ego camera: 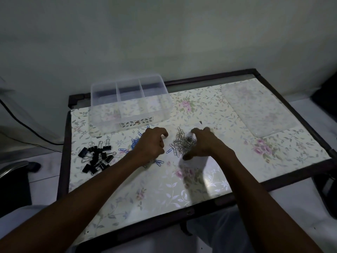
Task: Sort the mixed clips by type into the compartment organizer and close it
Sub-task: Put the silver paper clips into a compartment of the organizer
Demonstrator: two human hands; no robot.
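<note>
The silver paper clips (pixel 183 144) lie in a loose heap near the middle of the table (pixel 182 194), between the two hands. The right hand (pixel 204 143) rests at the heap's right edge, fingers curled over the clips and thumb low at the near side; whether it actually grasps any cannot be told. The left hand (pixel 152 143) sits just left of the heap, fingers curled and apparently holding nothing, over the scattered blue paper clips (pixel 135 141). The black binder clips (pixel 97 157) form a separate pile further left. The clear compartment organizer (pixel 130 105) stands open at the far left. Its transparent lid (pixel 259 108) lies flat at the far right.
</note>
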